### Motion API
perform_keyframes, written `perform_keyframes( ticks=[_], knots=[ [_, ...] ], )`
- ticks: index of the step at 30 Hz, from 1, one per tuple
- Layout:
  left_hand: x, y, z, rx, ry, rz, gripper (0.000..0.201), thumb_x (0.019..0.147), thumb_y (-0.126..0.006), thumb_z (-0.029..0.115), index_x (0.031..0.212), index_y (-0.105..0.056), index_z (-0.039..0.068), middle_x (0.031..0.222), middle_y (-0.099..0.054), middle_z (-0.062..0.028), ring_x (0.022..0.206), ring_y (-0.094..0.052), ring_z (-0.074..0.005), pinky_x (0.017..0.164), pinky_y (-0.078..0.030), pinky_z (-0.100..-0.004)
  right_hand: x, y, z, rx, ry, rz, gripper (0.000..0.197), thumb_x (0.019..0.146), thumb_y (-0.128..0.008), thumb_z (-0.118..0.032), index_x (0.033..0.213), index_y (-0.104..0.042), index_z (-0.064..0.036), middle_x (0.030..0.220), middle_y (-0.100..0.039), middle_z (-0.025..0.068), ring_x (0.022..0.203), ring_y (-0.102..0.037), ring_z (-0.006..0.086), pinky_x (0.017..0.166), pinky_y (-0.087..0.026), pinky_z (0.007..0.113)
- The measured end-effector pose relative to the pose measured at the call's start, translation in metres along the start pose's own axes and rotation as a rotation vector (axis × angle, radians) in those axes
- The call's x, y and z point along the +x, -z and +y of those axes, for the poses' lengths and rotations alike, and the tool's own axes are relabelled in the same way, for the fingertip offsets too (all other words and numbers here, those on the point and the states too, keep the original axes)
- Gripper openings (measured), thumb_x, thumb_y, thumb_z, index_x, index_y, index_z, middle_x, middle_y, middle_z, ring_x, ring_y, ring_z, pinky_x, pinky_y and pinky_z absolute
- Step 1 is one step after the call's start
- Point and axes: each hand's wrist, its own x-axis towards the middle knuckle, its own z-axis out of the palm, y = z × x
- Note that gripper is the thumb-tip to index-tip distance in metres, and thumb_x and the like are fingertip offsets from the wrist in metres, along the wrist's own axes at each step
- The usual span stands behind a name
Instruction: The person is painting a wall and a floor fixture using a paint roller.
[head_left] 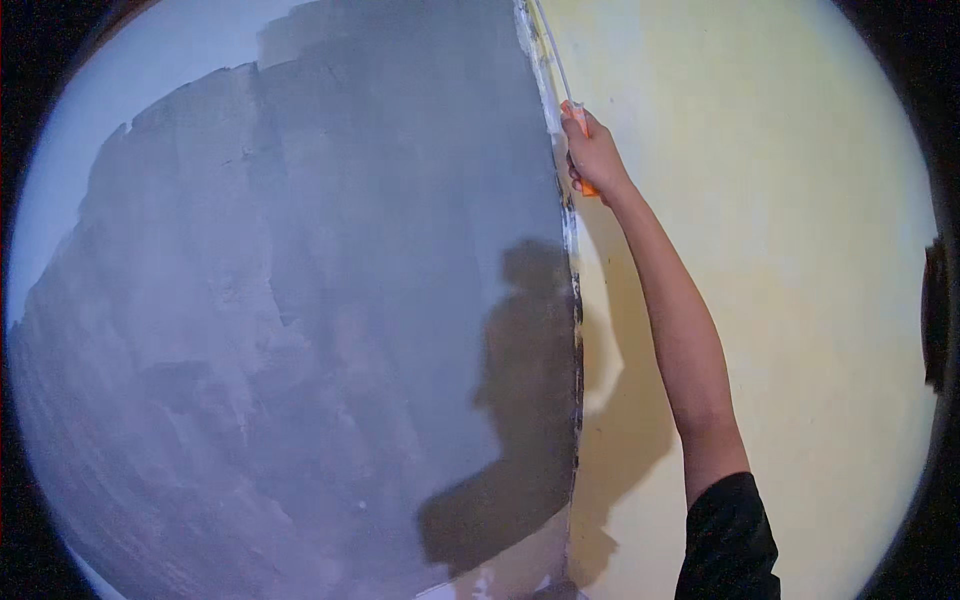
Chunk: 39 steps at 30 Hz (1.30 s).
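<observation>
My right hand (598, 155) is raised at arm's length, its fingers wrapped round the orange handle of a paint roller (590, 189). A thin metal rod runs up from the handle and leaves the picture at the top, so the roller head is out of sight. The hand is beside the corner where a grey-painted wall (300, 200) on the left meets a pale yellow wall (800, 250) on the right. Patchy white and dark marks run down that corner seam (577, 330). My left hand does not show.
Pale blue-white wall (170, 55) shows beyond the ragged grey edge at the upper left. A person's shadow (520, 400) falls across the corner onto both walls. Something dark (935, 315) stands at the far right rim.
</observation>
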Motion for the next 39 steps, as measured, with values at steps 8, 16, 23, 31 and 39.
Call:
perform_keyframes(
  ticks=[8, 16, 23, 31, 39],
  knots=[
    [-0.027, -0.012, 0.017, -0.052, 0.034, -0.03, 0.028, 0.099, -0.06, 0.018, 0.119, -0.064, 0.0, 0.1, -0.069, -0.0112, 0.093, -0.065, -0.0253, 0.086, -0.056, -0.0442, -0.039, 0.006, 0.027, 0.095, -0.127, -0.089, 0.046, 0.103, -0.05, -0.034, 0.133, -0.058, -0.0008, 0.094, -0.069, 0.0148, 0.09, -0.067, 0.0245, 0.084, -0.051, 0.038],
    [-0.04, -0.018, 0.012, -0.096, 0.048, -0.053, 0.027, 0.099, -0.059, 0.017, 0.119, -0.064, 0.0, 0.1, -0.068, -0.011, 0.093, -0.064, -0.0248, 0.086, -0.056, -0.0441, -0.074, 0.006, 0.06, 0.1, -0.126, -0.078, 0.043, 0.102, -0.051, -0.03, 0.131, -0.057, 0.0006, 0.093, -0.069, 0.0146, 0.089, -0.066, 0.0231, 0.084, -0.05, 0.038],
    [-0.046, -0.006, 0.013, -0.122, 0.058, -0.074, 0.027, 0.099, -0.059, 0.017, 0.12, -0.064, -0.001, 0.1, -0.068, -0.0108, 0.093, -0.064, -0.0243, 0.085, -0.056, -0.0441, -0.109, 0.014, 0.057, 0.075, -0.253, -0.147, 0.041, 0.106, -0.048, -0.033, 0.129, -0.057, -0.0002, 0.084, -0.062, 0.0064, 0.082, -0.058, 0.0144, 0.077, -0.048, 0.033],
    [-0.061, 0.004, 0.012, -0.155, 0.075, -0.102, 0.027, 0.099, -0.058, 0.016, 0.12, -0.063, -0.001, 0.1, -0.068, -0.0105, 0.093, -0.064, -0.0237, 0.085, -0.056, -0.044, -0.154, 0.02, 0.068, 0.135, -0.23, -0.16, 0.045, 0.108, -0.044, -0.04, 0.128, -0.056, -0.0013, 0.078, -0.049, -0.0004, 0.076, -0.046, 0.009, 0.07, -0.044, 0.029],
    [-0.079, 0.005, 0.009, -0.198, 0.089, -0.104, 0.027, 0.099, -0.058, 0.015, 0.12, -0.063, -0.001, 0.1, -0.067, -0.0103, 0.093, -0.064, -0.0232, 0.085, -0.056, -0.0439, -0.206, 0.024, 0.077, 0.16, -0.32, -0.156, 0.047, 0.108, -0.045, -0.039, 0.133, -0.054, -0.0005, 0.091, -0.054, -0.0004, 0.085, -0.05, 0.0081, 0.078, -0.046, 0.028]
  ],
)
